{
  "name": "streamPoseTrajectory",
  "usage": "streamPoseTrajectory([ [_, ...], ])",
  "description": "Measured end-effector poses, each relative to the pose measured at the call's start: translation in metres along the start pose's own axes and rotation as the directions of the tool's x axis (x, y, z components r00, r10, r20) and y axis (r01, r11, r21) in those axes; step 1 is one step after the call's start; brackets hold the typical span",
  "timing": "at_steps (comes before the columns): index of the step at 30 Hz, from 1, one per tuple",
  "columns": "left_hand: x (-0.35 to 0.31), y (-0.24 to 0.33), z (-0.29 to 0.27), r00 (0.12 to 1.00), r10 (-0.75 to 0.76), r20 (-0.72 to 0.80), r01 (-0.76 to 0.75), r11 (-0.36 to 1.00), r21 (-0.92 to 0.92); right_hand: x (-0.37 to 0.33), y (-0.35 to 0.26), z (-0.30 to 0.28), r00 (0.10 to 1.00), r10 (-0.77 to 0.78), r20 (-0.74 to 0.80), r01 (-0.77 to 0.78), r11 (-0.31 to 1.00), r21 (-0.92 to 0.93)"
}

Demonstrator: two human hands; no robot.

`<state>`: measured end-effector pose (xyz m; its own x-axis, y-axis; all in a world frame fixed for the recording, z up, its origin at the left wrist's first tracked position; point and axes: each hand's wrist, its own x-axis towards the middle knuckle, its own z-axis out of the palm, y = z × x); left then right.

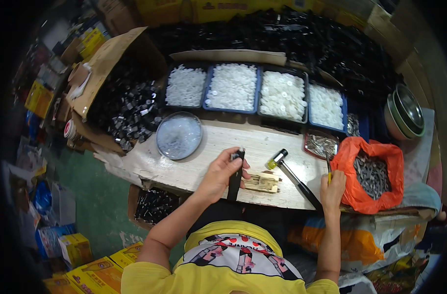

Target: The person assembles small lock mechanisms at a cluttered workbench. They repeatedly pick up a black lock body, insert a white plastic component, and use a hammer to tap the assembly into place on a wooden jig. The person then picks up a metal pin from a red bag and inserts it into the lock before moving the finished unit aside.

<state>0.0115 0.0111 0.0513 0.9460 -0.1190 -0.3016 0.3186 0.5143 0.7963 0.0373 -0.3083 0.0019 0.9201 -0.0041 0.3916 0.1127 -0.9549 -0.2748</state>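
Observation:
Upright in my left hand (221, 174) is a long flat black plastic part (236, 182) with a small white piece at its top end, pinched between thumb and fingers. My right hand (333, 188) is closed on a slim tool with a yellow grip (329, 178); its thin dark tip points up by a small red tray of metal pins (320, 145). I cannot tell the tool's exact kind. Beside my left hand lies a pale jig-like block (262, 183) on the white worktop (223, 137). Between my hands rests a hammer (298, 179) with a black grip and a yellow-and-black head.
Trays of small white plastic parts (232, 88) line the back. A round dish of bluish-white material (179, 135) and a carton of black pieces (130, 117) stand left. At right are an orange bag of metal parts (348, 161) and stacked bowls (409, 110). Black parts heap behind.

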Motion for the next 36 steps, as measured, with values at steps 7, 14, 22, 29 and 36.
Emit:
streamPoseTrajectory([
  [7, -0.022, -0.016, -0.009, 0.987, 0.141, 0.076, -0.160, 0.897, 0.411, -0.006, -0.118, -0.035, 0.895, -0.339, 0.292, 0.079, 0.762, 0.643],
  [14, -0.033, -0.015, -0.006, 0.927, 0.357, 0.117, -0.343, 0.676, 0.652, -0.008, -0.146, -0.035, 0.802, -0.506, 0.317, 0.177, 0.708, 0.683],
  [22, -0.037, -0.020, -0.009, 0.931, 0.352, 0.093, -0.309, 0.629, 0.713, -0.009, -0.152, -0.038, 0.756, -0.560, 0.339, 0.245, 0.722, 0.647],
  [29, -0.040, -0.008, -0.042, 0.863, -0.191, 0.467, 0.319, 0.924, -0.211, -0.007, -0.159, -0.047, 0.650, -0.661, 0.374, 0.329, 0.689, 0.645],
  [36, -0.035, -0.005, -0.041, 0.595, 0.783, 0.182, -0.772, 0.493, 0.400, 0.012, -0.166, -0.043, 0.786, -0.613, 0.085, 0.418, 0.626, 0.658],
])
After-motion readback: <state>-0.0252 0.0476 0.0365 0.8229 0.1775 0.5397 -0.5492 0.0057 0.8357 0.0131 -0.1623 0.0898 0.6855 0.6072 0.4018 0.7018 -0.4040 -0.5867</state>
